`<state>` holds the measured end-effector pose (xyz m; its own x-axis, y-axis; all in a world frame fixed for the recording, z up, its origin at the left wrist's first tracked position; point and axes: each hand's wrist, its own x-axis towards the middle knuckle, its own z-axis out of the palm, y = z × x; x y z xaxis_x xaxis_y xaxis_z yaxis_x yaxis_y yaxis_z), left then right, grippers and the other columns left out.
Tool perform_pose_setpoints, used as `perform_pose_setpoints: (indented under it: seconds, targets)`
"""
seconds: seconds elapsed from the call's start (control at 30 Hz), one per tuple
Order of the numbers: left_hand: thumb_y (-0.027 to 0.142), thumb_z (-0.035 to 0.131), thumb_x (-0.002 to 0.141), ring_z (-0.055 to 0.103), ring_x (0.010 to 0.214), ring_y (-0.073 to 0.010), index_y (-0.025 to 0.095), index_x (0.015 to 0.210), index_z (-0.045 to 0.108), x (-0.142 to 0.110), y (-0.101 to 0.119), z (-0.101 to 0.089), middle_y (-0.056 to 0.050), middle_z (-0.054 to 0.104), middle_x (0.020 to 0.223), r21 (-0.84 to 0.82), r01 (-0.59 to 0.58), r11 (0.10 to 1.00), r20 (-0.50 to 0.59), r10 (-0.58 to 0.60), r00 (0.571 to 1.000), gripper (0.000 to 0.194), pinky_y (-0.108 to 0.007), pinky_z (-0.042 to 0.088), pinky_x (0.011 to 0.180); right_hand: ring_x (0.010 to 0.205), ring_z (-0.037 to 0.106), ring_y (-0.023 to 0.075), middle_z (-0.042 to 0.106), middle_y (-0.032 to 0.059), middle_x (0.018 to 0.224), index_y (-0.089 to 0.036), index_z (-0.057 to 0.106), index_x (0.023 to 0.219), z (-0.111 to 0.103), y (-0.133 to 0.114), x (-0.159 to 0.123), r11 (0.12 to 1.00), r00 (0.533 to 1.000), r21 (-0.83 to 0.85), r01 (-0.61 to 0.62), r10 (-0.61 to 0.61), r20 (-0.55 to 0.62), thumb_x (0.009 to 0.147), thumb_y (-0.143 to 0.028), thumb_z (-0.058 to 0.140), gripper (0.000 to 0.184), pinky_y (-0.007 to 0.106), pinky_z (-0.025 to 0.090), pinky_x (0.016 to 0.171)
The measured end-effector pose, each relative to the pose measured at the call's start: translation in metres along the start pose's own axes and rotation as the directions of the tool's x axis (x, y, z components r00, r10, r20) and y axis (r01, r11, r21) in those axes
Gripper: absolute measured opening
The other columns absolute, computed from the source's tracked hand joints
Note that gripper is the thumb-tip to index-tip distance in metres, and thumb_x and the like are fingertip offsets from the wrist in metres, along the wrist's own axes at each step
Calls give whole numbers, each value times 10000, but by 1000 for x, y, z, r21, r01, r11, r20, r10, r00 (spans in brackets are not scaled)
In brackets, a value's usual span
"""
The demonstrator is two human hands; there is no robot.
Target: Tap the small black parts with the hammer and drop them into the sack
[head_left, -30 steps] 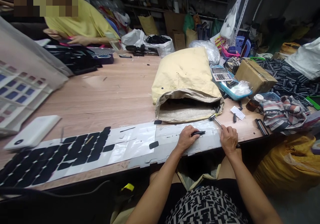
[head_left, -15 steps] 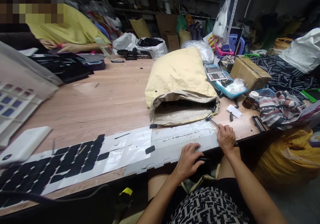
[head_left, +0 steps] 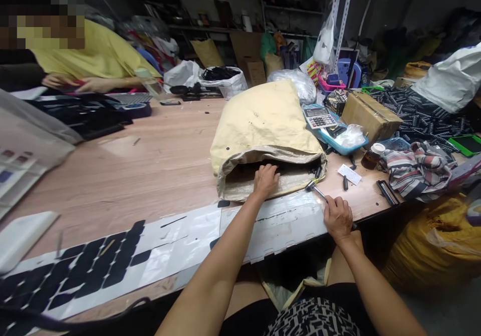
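My left hand (head_left: 266, 180) is at the mouth of a pale yellow sack (head_left: 263, 118) lying on the table. Its fingers, partly in shadow, look loosely apart, with nothing seen in them. Dark items inside the sack are too dim to make out. My right hand (head_left: 337, 218) grips a small hammer (head_left: 318, 191) by its handle. The hammer's metal head rests near the sack's right front corner, over a grey-white board (head_left: 285, 221) along the table edge.
Black rounded pieces (head_left: 97, 256) lie on white sheets at the left. A calculator (head_left: 319, 116), blue tray (head_left: 349, 148), cardboard box (head_left: 372, 118) and brown bottle (head_left: 373, 155) stand right. A yellow bag (head_left: 424, 246) sits beside the table. A co-worker in yellow (head_left: 101, 50) works across.
My left hand has moved forward from the table's front edge to the sack's opening. The right hand keeps the hammer in nearly the same spot. The view has shifted slightly.
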<state>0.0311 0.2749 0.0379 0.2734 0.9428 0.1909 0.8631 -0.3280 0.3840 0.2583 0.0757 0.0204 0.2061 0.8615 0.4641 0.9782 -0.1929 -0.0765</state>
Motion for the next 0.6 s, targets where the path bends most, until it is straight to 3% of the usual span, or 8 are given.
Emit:
perform_pose_setpoints:
  seconds: [0.17,0.37,0.5,0.6]
  targets:
    - [159,498,866,577,1098,-326,186,1211,698,26,-2,10,-166,676,1105,161,56,985,126,-77,989,400,-431,407,964,862,442,229,570,74,937,-237,662,1222,0,-1,0,1000,1000,18,-7,7,15,926,-216,511,333,340,325,745]
    - [168,521,856,608,1044,-349,149,1062,758,30,0,9,-192,685,986,188,122,975,147,-150,978,315,-454,404,940,857,448,228,585,69,939,-243,669,1209,-1,-2,1,1000,1000,10,-9,9,13,918,-218,519,328,342,329,750]
    - [285,561,901,515,1155,-374,181,1041,751,12,3,-1,-181,664,1084,163,42,986,124,-63,990,258,-476,374,961,877,444,234,584,73,952,-246,660,1229,-1,-2,0,1000,1000,13,-16,15,22,927,-231,512,337,345,329,755]
    - [319,605,901,506,1098,-343,235,1018,751,-17,10,-10,-123,680,1029,27,-74,997,120,71,990,205,-462,372,931,875,442,232,579,74,945,-246,662,1230,-2,-2,0,1000,1000,11,-16,16,15,930,-226,506,339,342,324,753]
